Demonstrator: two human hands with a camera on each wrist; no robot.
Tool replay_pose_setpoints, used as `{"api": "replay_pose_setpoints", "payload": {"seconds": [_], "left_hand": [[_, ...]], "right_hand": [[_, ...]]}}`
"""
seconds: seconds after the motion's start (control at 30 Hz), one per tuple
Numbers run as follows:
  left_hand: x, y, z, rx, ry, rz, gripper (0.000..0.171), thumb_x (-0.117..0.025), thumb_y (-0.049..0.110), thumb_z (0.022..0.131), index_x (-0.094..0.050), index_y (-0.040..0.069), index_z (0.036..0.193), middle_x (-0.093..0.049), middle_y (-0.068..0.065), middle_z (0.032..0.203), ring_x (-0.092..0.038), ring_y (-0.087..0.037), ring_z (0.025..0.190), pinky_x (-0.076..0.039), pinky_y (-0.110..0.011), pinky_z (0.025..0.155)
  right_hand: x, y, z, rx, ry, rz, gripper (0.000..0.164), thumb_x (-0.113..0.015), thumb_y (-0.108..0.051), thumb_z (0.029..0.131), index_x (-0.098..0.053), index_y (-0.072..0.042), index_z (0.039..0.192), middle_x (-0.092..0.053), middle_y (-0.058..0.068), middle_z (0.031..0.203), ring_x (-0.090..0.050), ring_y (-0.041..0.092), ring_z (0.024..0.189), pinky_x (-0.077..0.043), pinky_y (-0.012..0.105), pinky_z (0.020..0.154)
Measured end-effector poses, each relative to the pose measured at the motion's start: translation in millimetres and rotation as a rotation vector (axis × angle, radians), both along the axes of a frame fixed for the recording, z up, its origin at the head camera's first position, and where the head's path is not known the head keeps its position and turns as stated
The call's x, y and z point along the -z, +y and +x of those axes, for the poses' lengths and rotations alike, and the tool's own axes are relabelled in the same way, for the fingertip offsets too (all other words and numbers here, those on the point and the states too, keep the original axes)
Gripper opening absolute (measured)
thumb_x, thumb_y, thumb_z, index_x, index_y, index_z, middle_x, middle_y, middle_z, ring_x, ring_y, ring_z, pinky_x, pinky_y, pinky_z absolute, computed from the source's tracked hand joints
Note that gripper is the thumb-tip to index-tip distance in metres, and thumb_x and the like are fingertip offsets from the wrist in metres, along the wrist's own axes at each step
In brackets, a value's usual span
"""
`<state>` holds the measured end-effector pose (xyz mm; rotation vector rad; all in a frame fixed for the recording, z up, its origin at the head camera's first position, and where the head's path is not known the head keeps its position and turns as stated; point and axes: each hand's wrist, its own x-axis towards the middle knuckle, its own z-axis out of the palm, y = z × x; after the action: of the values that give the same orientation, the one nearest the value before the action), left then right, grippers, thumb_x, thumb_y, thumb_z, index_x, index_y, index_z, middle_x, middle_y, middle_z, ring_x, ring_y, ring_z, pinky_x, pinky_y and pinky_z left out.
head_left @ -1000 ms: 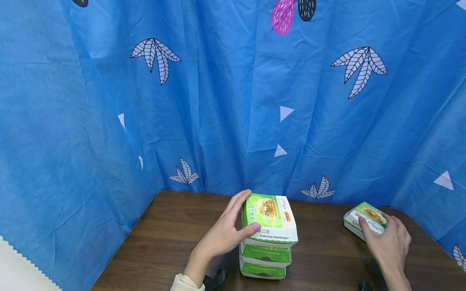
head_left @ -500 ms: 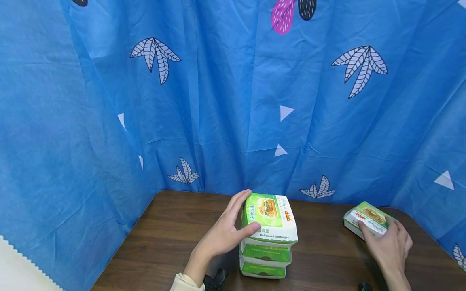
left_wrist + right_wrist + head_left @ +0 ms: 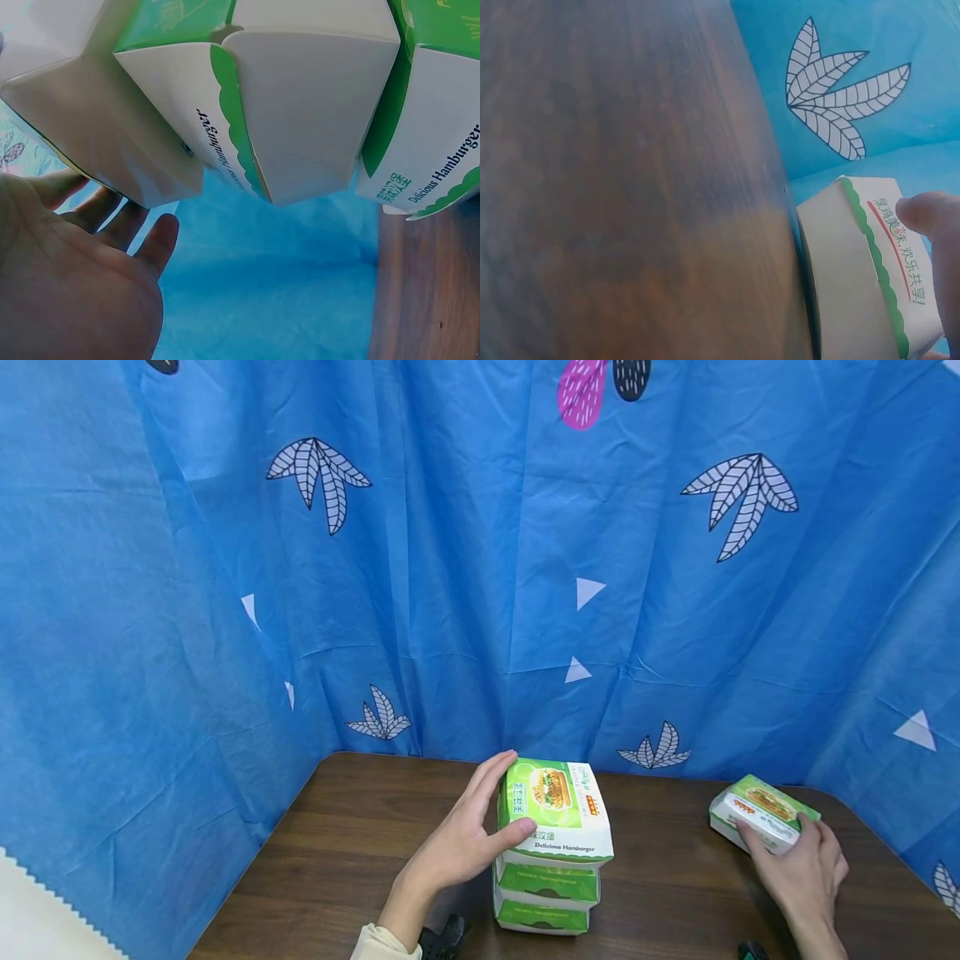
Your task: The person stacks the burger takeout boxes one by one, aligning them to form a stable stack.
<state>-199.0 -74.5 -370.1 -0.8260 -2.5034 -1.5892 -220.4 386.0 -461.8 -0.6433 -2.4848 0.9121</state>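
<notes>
Three green-and-white hamburger boxes are stacked mid-table, the top box (image 3: 553, 810) larger-looking and overhanging the middle box (image 3: 551, 887) and bottom box (image 3: 542, 917). My left hand (image 3: 459, 843) rests on the top box, thumb at its front and fairly straight fingers along its left side. Spread left fingers (image 3: 157, 244) touch that box's wall in the left wrist view. Far right, another hamburger box (image 3: 761, 810) lies on the table; my right hand (image 3: 802, 868) holds it, thumb at the near side and fingers by the right side. The right wrist view shows the thumb (image 3: 926, 214) against it.
The brown wooden table (image 3: 360, 827) ends at a blue patterned curtain (image 3: 465, 610) behind and to both sides. A black wrist device (image 3: 444, 937) sits beneath the left wrist, and a dark one (image 3: 752, 951) shows near the right wrist.
The right thumb has slid slightly down and toward me along the single box, uncovering more of its printing. The left hand and the stack look unchanged.
</notes>
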Motion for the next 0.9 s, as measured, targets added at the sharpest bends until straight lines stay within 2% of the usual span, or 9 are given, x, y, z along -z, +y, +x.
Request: {"api": "replay_pose_setpoints", "payload": {"seconds": [0.63,0.9], "left_hand": [[0.5,-0.2,0.5,-0.003,-0.003,-0.005,0.08,-0.067,0.052,0.095,-0.026,0.036,0.162,-0.021,0.016,0.167,-0.028,-0.014,0.151,-0.034,-0.057,0.119],[0.4,-0.2,0.8,-0.002,-0.007,-0.003,0.08,-0.067,0.051,0.095,-0.026,0.036,0.162,-0.021,0.017,0.166,-0.028,-0.014,0.151,-0.034,-0.057,0.119]], "right_hand": [[2.6,1.9,-2.8,-0.005,-0.009,-0.011,0.104,-0.068,-0.049,0.092,-0.014,0.012,0.158,-0.003,0.04,0.163,-0.009,0.06,0.147,-0.017,0.07,0.116],[0.8,1.7,-3.4,-0.017,-0.015,-0.009,0.105,-0.069,-0.052,0.091,-0.017,0.01,0.159,-0.01,0.037,0.164,-0.018,0.059,0.146,-0.024,0.071,0.112]]}}
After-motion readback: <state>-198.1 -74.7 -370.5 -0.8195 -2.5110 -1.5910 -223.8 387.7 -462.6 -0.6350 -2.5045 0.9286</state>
